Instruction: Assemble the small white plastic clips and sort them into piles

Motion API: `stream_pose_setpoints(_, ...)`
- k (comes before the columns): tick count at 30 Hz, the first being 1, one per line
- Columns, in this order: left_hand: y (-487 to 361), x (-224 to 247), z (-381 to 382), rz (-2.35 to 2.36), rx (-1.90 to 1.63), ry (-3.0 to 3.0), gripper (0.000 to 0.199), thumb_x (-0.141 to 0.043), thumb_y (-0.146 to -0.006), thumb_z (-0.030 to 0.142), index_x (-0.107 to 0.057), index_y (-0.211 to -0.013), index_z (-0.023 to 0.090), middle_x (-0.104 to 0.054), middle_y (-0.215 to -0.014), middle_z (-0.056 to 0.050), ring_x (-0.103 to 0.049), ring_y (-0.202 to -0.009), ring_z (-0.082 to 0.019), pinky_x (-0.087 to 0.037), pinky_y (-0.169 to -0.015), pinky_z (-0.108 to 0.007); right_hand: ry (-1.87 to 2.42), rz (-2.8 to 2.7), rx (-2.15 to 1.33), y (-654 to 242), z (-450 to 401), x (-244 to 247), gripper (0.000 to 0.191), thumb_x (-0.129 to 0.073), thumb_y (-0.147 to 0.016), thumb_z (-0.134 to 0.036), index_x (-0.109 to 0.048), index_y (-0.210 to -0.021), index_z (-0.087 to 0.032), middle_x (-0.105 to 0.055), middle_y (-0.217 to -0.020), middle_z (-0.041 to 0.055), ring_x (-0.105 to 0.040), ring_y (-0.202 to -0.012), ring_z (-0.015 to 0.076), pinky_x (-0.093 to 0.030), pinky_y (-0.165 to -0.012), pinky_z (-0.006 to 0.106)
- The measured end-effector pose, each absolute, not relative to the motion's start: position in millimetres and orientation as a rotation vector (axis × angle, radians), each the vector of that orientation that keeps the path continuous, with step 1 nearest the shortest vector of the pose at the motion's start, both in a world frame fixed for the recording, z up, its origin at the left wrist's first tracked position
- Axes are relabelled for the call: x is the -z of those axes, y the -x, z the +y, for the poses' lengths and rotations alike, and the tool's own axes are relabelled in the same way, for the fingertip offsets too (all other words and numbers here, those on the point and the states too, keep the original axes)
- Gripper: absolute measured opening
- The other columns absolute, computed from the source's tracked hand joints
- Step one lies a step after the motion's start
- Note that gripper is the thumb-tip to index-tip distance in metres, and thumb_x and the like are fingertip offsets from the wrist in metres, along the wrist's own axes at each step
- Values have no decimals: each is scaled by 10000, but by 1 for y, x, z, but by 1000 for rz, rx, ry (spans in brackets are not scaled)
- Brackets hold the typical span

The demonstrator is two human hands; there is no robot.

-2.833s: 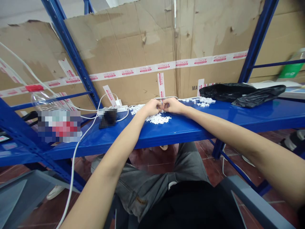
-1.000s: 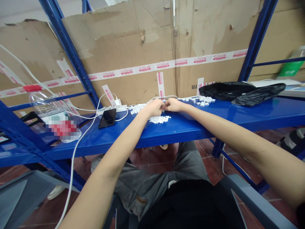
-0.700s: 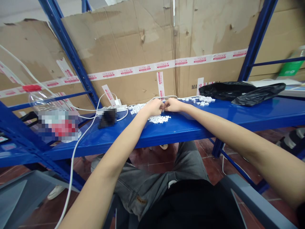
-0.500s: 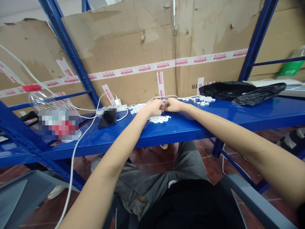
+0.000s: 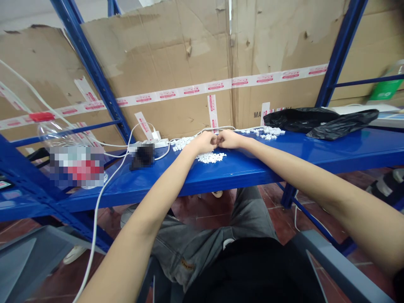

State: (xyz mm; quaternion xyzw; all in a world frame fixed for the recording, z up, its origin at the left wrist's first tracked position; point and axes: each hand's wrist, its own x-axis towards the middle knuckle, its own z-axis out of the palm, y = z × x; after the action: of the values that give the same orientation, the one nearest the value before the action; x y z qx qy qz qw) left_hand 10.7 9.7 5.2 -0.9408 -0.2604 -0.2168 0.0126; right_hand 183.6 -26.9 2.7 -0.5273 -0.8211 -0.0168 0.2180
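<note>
Grey jeans (image 5: pixel 202 256), faded, heavily creased across the thighs, small tan patch (image 5: pixel 187 264) stitched on one leg. Black top (image 5: pixel 252 273), loose soft fabric bunched at the lower edge of view. White sneaker (image 5: pixel 74 254), low cut. Forearms (image 5: pixel 151 206) and hands (image 5: pixel 202 143) bare.

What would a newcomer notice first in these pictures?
The left hand and right hand meet above a heap of small white pieces on a bright blue steel shelf. A black plastic bag lies further right, before taped cardboard behind the shelf.
</note>
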Motion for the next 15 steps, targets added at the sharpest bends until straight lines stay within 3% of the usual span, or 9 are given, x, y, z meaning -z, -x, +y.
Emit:
stream_pose_setpoints(9, -7, -10, 11, -1001, 763, 2799, 19, -629, -741, 169, -639, -726, 172, -679, -768, -44, -594, -705, -183, -426, -658, -301, 1488, -2170, 229, -189, -18, -1, 276, -596, -743, -63, -789, -930, -128, -756, -924, 72, -675, -864, 196, -489, -790, 242)
stream_pose_setpoints(15, 11, -21, 15, -1249, 751, 2478, 117, -604, -801, 179, -706, -856, 195, -725, -956, -100, -646, -934, -280, -478, -803, -367, 1802, -2043, 367, -192, -20, 1, 214, -636, -836, -234, -789, -956, -144, -692, -1149, 159, -632, -1088, 302, -504, -876, 347)
